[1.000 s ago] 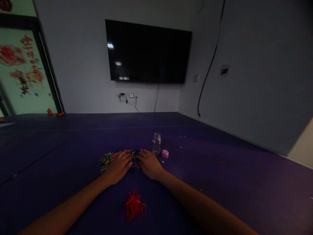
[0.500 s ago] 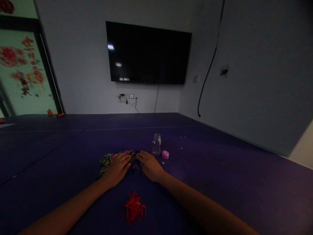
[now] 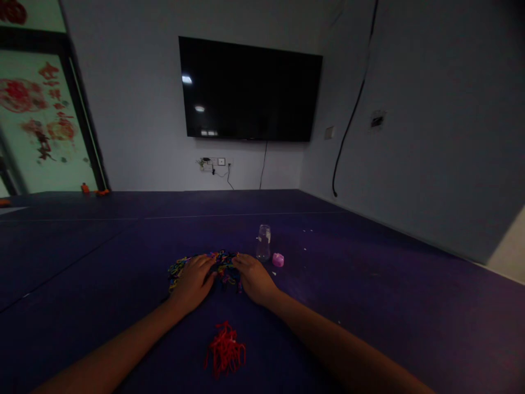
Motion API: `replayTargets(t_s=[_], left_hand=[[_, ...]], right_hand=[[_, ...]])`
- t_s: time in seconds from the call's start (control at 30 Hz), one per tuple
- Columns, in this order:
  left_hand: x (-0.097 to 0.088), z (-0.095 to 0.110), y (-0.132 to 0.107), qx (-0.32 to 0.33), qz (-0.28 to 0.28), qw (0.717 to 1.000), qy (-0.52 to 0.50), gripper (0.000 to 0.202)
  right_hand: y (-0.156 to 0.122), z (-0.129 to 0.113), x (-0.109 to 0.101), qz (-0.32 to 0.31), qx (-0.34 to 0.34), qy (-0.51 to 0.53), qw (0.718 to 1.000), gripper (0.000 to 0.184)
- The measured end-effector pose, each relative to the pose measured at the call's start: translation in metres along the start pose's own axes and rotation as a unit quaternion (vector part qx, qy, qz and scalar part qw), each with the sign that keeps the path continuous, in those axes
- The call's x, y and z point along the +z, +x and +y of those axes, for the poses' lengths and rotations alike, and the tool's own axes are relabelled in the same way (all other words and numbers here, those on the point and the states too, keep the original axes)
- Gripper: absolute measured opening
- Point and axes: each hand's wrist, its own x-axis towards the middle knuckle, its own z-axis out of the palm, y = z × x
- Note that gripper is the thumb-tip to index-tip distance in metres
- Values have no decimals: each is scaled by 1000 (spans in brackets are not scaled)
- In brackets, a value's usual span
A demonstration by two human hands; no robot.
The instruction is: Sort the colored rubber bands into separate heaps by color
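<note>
Your left hand [image 3: 192,282] and right hand [image 3: 254,279] lie palm-down, side by side, on the dark purple table surface [image 3: 369,290]. The fingers of both are stretched out and loosely apart. They rest on the heap of small multicoloured elastic loops [image 3: 223,267], which sits between and under your fingertips. A bundle of red loops [image 3: 225,350] lies nearer you. Just beyond your right hand are a small clear plastic bottle [image 3: 263,242] and a pink cap [image 3: 278,260].

The left hand [image 3: 192,282] and right hand [image 3: 255,280] have drawn slightly apart over the pile of multicoloured bands [image 3: 223,269], baring more bands between their fingertips.
</note>
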Motion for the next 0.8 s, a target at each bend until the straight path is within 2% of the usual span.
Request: replayTargets(t_s=[0.17,0.23,0.37,0.43,0.8], left_hand=[[-1,-2,0,-39,11,999,-6,24],[-3,1,1,-21,6,1000,-13,21],[-8,10,2,74,-40,996,-38,16],[-10,13,2,99,-59,993,-41,17],[-10,12,2,90,-79,992,-37,21]], right_hand=[[-2,-5,-6,-10,-10,6,1000,51],[-2,-6,-7,-17,-12,-4,1000,53],[-3,-8,-6,-26,-12,-16,999,55],[-3,-8,-5,-29,-15,-20,999,55],[-3,-9,-5,-31,-18,-26,999,55]])
